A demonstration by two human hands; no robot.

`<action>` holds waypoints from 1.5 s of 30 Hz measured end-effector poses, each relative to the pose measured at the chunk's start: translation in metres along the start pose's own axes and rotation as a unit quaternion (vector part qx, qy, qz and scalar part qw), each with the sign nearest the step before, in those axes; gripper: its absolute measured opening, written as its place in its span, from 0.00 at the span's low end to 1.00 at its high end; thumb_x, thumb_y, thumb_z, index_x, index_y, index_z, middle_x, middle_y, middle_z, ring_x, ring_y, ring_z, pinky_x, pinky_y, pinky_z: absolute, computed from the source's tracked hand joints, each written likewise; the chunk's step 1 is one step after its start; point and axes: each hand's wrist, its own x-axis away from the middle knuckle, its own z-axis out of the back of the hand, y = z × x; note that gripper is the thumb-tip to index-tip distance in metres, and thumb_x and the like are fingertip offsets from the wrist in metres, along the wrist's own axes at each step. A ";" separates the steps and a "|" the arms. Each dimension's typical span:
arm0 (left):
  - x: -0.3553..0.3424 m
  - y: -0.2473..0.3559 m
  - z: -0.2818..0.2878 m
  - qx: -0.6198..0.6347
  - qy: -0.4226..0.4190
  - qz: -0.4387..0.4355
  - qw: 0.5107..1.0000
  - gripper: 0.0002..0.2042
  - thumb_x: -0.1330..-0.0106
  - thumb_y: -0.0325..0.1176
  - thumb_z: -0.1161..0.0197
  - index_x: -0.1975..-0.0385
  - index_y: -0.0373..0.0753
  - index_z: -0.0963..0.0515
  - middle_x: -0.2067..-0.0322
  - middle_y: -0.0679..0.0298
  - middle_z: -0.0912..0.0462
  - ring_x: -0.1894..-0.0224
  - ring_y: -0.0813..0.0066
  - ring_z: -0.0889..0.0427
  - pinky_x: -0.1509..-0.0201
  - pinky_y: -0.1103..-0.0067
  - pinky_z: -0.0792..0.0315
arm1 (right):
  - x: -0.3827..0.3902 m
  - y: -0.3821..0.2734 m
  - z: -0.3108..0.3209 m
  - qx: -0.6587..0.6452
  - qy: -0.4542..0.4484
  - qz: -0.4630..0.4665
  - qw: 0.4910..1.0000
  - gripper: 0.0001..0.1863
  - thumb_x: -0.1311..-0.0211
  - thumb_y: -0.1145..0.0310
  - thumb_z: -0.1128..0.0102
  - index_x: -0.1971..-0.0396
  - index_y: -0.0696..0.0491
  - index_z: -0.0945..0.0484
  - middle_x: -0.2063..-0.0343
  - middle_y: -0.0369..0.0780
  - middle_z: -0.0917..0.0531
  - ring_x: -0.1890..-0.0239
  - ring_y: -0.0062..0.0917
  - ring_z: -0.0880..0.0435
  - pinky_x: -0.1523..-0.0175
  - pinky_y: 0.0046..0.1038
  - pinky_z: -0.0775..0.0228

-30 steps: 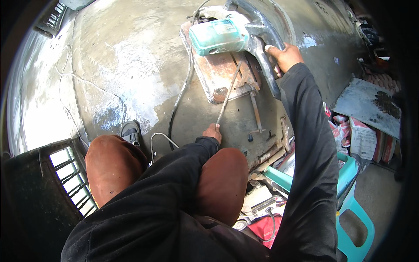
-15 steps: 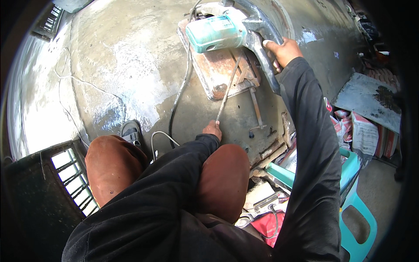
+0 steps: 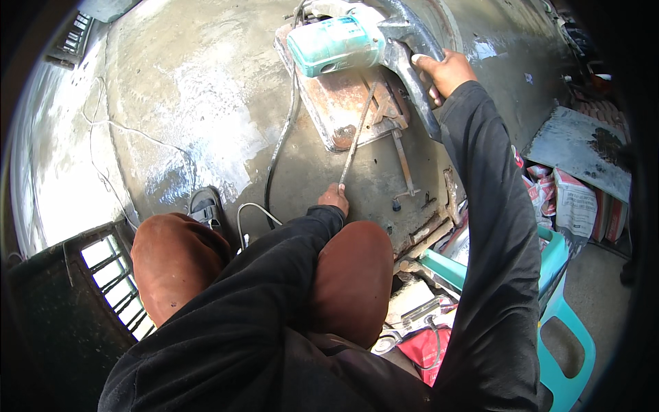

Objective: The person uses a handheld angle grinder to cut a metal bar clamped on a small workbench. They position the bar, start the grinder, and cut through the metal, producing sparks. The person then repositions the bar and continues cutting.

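a bench cut-off saw stands in the upper middle of the frame, cropped by its top edge. its teal motor housing, whitened by smudges, points left; its dark, scuffed handle curves down on the right. below, the rusty base plate sits askew, a clamp screw jutting downward. a thin, straight, dull rod slants over the plate's lower edge toward the frame's centre.
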 end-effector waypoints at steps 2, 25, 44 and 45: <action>0.000 0.000 0.000 -0.001 0.000 -0.001 1.000 0.16 0.31 0.44 0.58 0.62 0.37 0.30 0.66 0.41 0.22 0.60 0.38 0.25 0.56 0.57 0.31 | 0.001 -0.001 0.000 0.003 0.003 0.000 1.000 0.20 0.48 0.61 0.37 0.67 0.63 0.28 0.83 0.39 0.26 0.92 0.19 0.33 0.89 0.24 0.44; 0.001 0.002 0.001 0.000 0.010 0.004 1.000 0.17 0.31 0.45 0.57 0.64 0.36 0.28 0.68 0.41 0.23 0.61 0.39 0.25 0.57 0.57 0.32 | -0.001 0.001 0.001 0.047 0.010 0.013 0.999 0.18 0.48 0.58 0.37 0.72 0.61 0.25 0.83 0.40 0.22 0.88 0.21 0.28 0.82 0.26 0.34; 0.000 0.000 -0.001 0.005 0.009 0.003 1.000 0.17 0.31 0.45 0.57 0.62 0.37 0.28 0.66 0.42 0.23 0.59 0.40 0.26 0.56 0.59 0.32 | -0.002 0.001 0.001 0.037 0.003 0.004 0.999 0.20 0.48 0.60 0.37 0.65 0.63 0.26 0.84 0.39 0.23 0.89 0.20 0.29 0.84 0.25 0.36; -0.001 0.000 -0.001 0.005 0.008 0.004 1.000 0.17 0.31 0.45 0.57 0.62 0.37 0.28 0.66 0.42 0.23 0.59 0.40 0.26 0.56 0.59 0.32 | -0.002 0.001 0.002 0.037 0.002 0.002 0.999 0.20 0.48 0.60 0.37 0.65 0.62 0.25 0.84 0.39 0.23 0.89 0.20 0.29 0.84 0.25 0.36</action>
